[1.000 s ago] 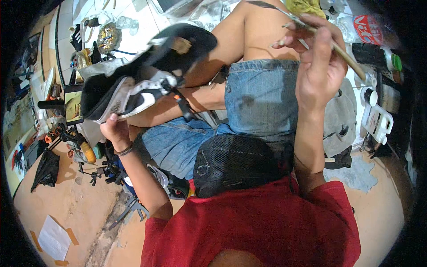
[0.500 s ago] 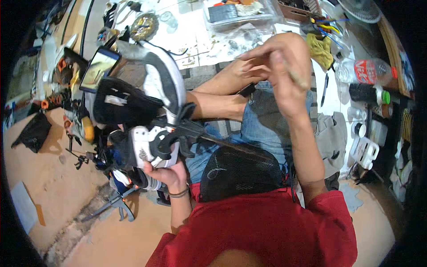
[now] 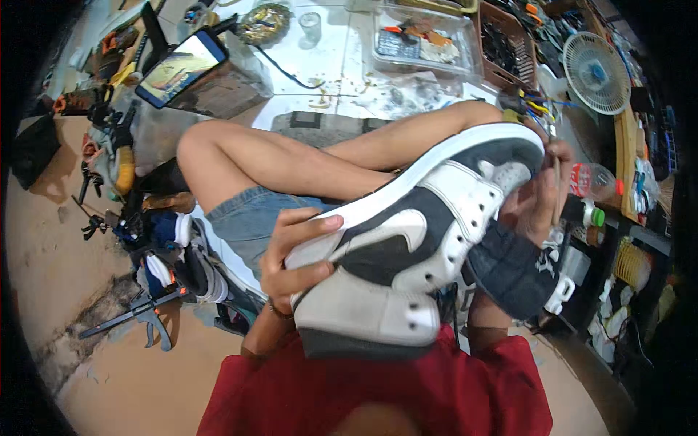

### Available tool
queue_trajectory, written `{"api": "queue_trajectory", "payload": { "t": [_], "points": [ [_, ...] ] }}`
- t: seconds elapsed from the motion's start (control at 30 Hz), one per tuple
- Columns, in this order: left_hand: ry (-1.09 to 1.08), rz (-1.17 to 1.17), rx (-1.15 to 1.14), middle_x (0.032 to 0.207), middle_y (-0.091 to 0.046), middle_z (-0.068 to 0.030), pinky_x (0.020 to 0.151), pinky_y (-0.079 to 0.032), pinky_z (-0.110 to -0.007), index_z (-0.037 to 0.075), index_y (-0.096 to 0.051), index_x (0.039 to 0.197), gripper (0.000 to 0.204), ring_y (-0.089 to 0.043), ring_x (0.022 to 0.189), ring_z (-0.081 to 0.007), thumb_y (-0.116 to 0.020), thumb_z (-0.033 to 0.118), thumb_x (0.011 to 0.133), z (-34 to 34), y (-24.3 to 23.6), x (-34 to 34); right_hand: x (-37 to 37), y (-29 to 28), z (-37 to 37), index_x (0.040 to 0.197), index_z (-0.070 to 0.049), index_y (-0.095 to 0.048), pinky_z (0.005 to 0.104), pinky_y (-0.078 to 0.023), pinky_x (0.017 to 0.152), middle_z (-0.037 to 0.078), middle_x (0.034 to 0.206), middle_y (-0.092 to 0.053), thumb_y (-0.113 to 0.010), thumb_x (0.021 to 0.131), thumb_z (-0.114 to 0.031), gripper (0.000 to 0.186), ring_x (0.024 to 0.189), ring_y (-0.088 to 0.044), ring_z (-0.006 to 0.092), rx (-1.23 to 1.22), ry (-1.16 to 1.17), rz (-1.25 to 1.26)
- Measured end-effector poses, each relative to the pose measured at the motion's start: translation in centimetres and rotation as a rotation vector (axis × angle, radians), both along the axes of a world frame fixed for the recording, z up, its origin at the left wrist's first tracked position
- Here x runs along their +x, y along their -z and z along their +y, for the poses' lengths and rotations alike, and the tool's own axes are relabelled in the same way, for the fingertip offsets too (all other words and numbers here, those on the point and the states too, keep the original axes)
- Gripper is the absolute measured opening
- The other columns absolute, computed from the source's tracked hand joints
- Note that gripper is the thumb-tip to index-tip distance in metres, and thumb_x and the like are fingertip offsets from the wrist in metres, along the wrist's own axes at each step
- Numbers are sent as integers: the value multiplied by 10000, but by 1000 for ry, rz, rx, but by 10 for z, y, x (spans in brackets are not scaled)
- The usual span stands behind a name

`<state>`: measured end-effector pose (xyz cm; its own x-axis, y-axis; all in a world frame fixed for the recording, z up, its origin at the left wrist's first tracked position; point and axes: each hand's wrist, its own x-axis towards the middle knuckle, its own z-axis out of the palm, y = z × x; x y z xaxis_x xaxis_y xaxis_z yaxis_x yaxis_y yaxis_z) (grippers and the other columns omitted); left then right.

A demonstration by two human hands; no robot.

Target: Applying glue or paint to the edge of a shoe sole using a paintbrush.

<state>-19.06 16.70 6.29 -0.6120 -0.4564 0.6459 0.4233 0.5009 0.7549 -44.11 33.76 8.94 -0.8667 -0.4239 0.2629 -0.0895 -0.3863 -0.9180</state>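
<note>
A black, white and grey high-top sneaker (image 3: 385, 240) is held up over my lap, tilted on its side with the toe toward the upper right. My left hand (image 3: 294, 254) grips it at the heel, fingers over the sole edge and side. Its black padded tongue (image 3: 512, 272) hangs out of the unlaced opening. Beside the toe, my right hand (image 3: 542, 192) has its fingers closed around a thin tan stick (image 3: 557, 192). Part of that hand is hidden behind the shoe, so I cannot tell whether it touches it.
A phone (image 3: 182, 69) leans on a box at the far left. A clear plastic tub (image 3: 465, 54), a brown crate (image 3: 534, 65) and a white fan (image 3: 596, 73) stand at the back. A bar clamp (image 3: 149, 316) and several shoes (image 3: 196, 261) lie left; a bottle (image 3: 600, 183) is right.
The sneaker has come across my lap from the left, turned onto its side. My right hand has lowered to its toe with the stick. The black clamp by the shoe is out of sight.
</note>
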Motion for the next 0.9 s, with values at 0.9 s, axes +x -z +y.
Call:
{"api": "queue_trajectory", "payload": {
  "t": [0.9],
  "points": [
    [572, -503, 38, 1280, -535, -203, 910, -486, -414, 81, -686, 1195, 553, -576, 1106, -339, -802, 284, 693, 56, -14, -43, 35, -10, 113, 1172, 5, -480, 359, -461, 960, 257, 1154, -656, -464, 996, -282, 337, 1025, -632, 261, 770, 573, 198]
  ]
}}
